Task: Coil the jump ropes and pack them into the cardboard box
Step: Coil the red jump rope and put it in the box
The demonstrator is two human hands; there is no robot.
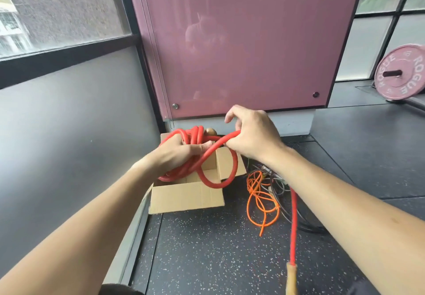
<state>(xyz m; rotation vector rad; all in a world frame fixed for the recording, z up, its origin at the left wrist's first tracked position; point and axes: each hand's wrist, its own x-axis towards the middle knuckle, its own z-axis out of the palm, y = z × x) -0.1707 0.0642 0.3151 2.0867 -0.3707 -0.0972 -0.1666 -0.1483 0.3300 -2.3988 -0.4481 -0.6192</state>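
My left hand (181, 149) grips a bundle of thick red jump rope (195, 135) coils above the open cardboard box (186, 197). My right hand (250, 133) pinches a strand of the same rope just right of the bundle. A loose loop hangs down over the box's right flap. The rope's tail runs under my right forearm down to a wooden handle (291, 279) near the bottom edge. A second wooden handle end (210, 131) peeks out behind the coils.
A thin orange rope (262, 200) and dark grey ropes (279, 185) lie tangled on the speckled black floor right of the box. A maroon panel stands behind, a grey wall at left. A pink weight plate (401, 75) leans at far right.
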